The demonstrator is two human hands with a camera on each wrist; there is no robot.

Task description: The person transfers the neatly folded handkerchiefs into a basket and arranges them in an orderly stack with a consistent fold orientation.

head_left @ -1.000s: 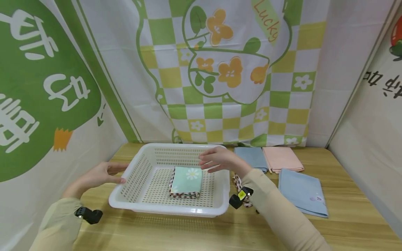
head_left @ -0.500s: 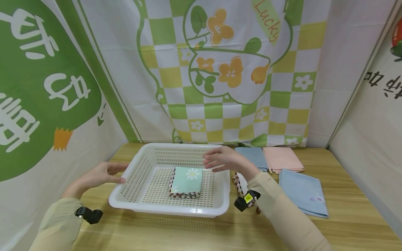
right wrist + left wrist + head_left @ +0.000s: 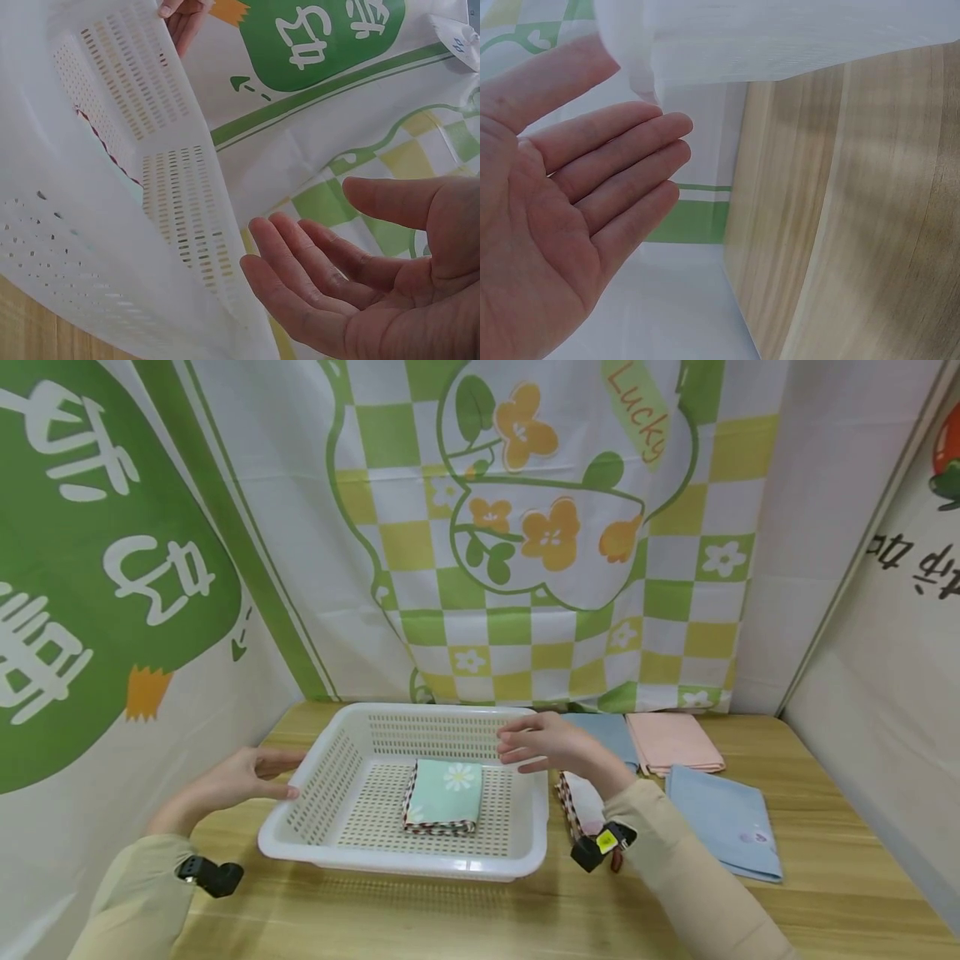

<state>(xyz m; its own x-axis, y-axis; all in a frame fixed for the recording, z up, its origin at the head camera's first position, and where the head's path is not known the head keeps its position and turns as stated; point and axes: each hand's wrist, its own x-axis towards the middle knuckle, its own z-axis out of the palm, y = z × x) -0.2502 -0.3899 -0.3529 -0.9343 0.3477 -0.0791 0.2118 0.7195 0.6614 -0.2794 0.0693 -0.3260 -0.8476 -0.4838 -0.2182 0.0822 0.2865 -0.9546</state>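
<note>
Head view: a white basket sits on the wooden table, with a folded mint green cloth, printed with a white daisy, lying inside on its floor, right of the middle. The left hand is at the basket's left rim, thumb on the edge, its other fingers straight along the outside, not clenched. The right hand is released, fingers slightly bent and holding nothing, over the basket's right rim. A checked-edge cloth lies just right of the basket, partly hidden by the right sleeve. Toward the back, a blue cloth and a pink cloth lie side by side; a light blue cloth lies nearer
</note>
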